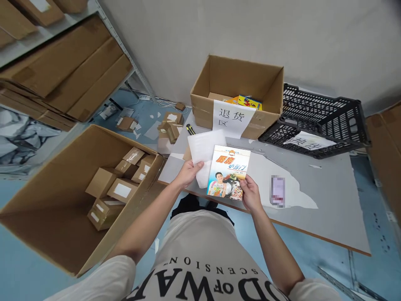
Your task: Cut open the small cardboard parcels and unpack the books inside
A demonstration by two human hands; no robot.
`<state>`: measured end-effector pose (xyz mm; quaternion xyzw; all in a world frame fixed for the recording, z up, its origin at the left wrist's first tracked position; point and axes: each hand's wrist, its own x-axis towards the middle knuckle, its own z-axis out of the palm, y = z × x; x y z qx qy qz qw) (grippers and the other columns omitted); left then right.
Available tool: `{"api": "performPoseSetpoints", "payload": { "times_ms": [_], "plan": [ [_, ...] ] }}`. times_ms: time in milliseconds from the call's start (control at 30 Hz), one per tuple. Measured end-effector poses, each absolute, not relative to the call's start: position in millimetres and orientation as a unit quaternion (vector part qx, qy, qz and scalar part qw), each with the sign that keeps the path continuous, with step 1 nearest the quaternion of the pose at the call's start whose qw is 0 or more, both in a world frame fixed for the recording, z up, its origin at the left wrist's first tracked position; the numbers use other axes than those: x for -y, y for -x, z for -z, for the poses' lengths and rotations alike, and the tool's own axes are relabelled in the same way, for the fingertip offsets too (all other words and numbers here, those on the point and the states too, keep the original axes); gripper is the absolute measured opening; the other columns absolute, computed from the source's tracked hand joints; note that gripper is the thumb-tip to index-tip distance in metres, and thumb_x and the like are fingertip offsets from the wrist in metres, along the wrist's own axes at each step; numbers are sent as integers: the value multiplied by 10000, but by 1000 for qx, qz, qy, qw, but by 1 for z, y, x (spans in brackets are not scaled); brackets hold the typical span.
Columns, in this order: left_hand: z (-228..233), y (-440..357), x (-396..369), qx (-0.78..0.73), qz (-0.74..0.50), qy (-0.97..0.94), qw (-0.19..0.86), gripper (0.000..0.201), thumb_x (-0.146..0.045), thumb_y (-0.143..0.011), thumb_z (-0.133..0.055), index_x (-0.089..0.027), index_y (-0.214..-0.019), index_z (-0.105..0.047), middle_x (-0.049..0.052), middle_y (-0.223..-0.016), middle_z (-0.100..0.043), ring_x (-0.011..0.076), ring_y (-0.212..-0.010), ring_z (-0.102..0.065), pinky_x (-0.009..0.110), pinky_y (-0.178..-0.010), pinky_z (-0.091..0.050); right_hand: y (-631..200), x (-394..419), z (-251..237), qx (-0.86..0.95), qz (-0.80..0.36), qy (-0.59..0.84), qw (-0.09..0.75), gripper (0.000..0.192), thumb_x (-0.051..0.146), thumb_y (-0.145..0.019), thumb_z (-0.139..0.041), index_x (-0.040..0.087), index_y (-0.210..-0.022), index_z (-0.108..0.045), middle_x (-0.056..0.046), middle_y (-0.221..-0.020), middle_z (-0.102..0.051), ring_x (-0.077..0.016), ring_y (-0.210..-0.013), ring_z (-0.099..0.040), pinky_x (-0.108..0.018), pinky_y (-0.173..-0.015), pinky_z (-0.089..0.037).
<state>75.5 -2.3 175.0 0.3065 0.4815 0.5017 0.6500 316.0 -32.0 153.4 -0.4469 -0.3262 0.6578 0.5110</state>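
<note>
My left hand pinches a white plastic mailer bag by its lower edge, just above the table's near edge. My right hand holds a colourful paperback book by its lower right corner. The book overlaps the right side of the bag, its cover facing up. Both are held over the grey table.
An open cardboard box with a paper label and a yellow item inside stands at the table's back. Right of it is a black plastic crate. A large floor box at my left holds several small cartons. A phone lies on the table.
</note>
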Motion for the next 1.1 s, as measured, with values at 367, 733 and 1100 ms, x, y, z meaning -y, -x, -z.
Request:
{"api": "performPoseSetpoints", "payload": {
  "times_ms": [367,733,1100],
  "plan": [
    [-138,23,-32,-719,-424,-422,354,317,-326,-716,-650,-99,-937,-651,150,-1011,-665,318,-1019,-585,403,-913,-431,-315,23,-155,280,-567,486,603,400,372,-708,-712,208,-1062,-625,-75,-1070,-682,-211,-910,-650,-370,-812,-506],
    [-78,16,-61,-635,-393,-353,563,428,-231,-640,-739,-119,-1027,-595,141,-1069,-665,237,-934,-646,385,-853,-502,-298,54,-128,239,-514,530,631,477,357,-683,-722,230,-1131,-616,-78,-1124,-668,-249,-993,-637,-434,-867,-494],
    [-83,23,-67,-594,-396,-349,607,330,-184,-637,-725,-106,-948,-646,123,-1012,-697,244,-909,-666,383,-838,-519,-293,-7,-151,273,-496,523,637,506,358,-656,-744,198,-1124,-636,-82,-1068,-690,-250,-914,-667,-418,-817,-529]
  ]
}}
